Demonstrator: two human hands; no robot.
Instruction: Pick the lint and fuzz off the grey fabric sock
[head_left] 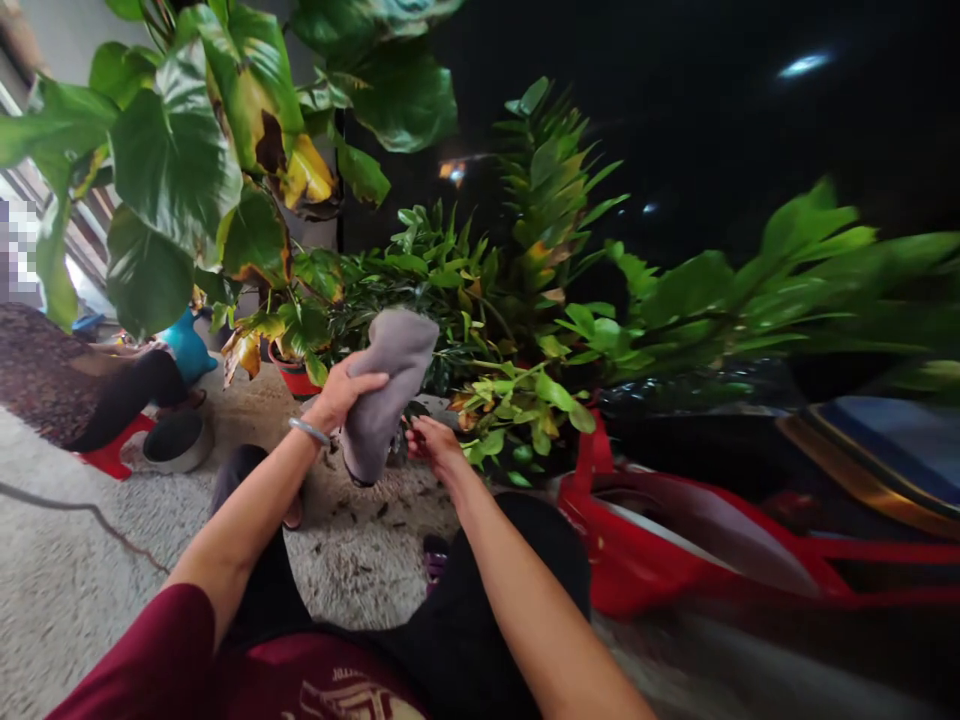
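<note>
A grey sock-like piece of cloth (396, 355) is held up in front of me, its lower end edged in something dark. My left hand (346, 392), with a grey bangle at the wrist, grips it from the left side, the thumb lying across the cloth. Just right of its lower part is my right hand (437, 446), fingers pinched together and apart from the cloth. A small dark thing may be at those fingertips, but I cannot make it out. Both hands are above my knees, over the concrete floor (352, 570).
Leafy potted plants (442, 260) fill the space ahead, one in a red pot (296, 378). A red bag (637, 580) stands open at my right. At left, another person (60, 385) sits on a red stool (120, 455) beside a grey basin (176, 455). A dark cable (82, 508) crosses the floor.
</note>
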